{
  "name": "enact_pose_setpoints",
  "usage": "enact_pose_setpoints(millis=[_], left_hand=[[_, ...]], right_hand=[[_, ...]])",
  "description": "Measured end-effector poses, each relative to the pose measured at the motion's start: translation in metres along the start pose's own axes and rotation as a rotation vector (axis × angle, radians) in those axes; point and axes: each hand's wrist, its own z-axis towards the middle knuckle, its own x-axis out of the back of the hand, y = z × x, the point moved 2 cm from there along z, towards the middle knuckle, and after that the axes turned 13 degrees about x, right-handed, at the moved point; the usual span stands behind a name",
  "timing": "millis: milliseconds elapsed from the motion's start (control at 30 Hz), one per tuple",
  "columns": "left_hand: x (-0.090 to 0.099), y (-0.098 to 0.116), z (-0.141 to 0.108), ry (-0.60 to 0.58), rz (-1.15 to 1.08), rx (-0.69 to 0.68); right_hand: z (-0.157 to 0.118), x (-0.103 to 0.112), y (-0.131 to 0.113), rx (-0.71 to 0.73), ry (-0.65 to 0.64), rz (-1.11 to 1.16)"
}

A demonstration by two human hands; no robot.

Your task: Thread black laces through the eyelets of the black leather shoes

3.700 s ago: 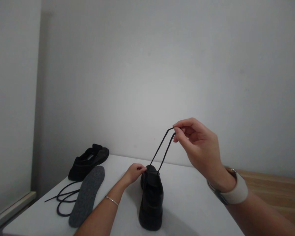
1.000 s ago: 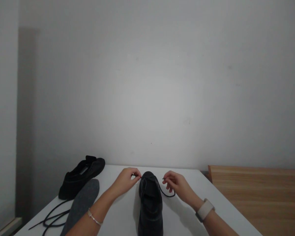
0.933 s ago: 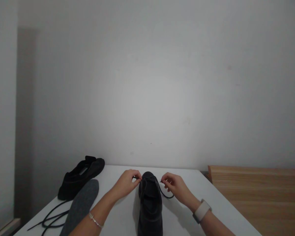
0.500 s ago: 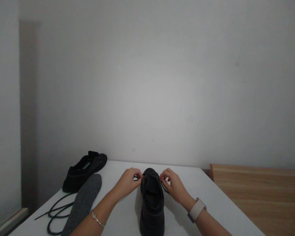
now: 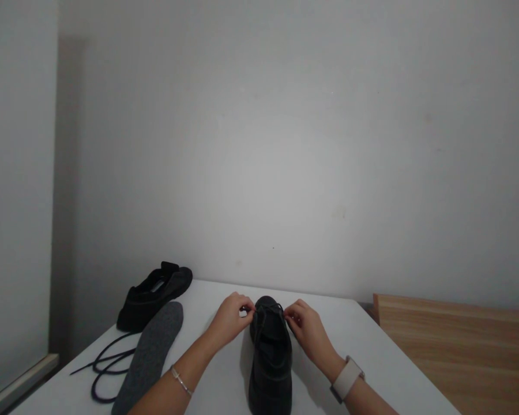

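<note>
A black shoe [image 5: 270, 369] stands on the white table in front of me, its heel toward me and its toe pointing to the wall. At the left side of its lacing, my left hand [image 5: 233, 317] is closed in a pinch on the dark shoelace [image 5: 243, 312]. My right hand [image 5: 306, 328] pinches at the right side of the lacing, its fingertips close against the shoe. Only a little of the lace shows near those fingers. The fingers partly hide the eyelets.
To the left lie a second black shoe [image 5: 149, 297], a grey felt insole [image 5: 153, 351] and a loose black shoelace [image 5: 101, 372] in loops. Behind the white table [image 5: 216, 380] rises a plain wall [image 5: 259, 173]. A wooden board [image 5: 454, 351] stands beyond the table's right edge.
My view has turned slightly left, so things sit a little further right. My right fingers have closed in by the lacing, and less shoelace shows below them. My left hand keeps its pinch.
</note>
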Motion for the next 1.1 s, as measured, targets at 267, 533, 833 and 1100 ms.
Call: enact_pose_setpoints(millis=[267,533,833,1100], left_hand=[[-0.001,0.001,-0.002,0.030,0.069,-0.006],[-0.005,0.003,-0.002,-0.078,0.273,-0.028],[-0.006,0.024,-0.006,-0.097,0.610,-0.127],[-0.001,0.032,0.001,-0.145,0.534,-0.022]], right_hand=[[-0.001,-0.001,-0.005,-0.041,-0.005,-0.006],[0.000,0.005,-0.021,-0.060,-0.054,-0.019],[0.004,0.010,-0.038,-0.060,-0.155,-0.127],[0.015,0.007,-0.050,-0.026,-0.297,-0.291]])
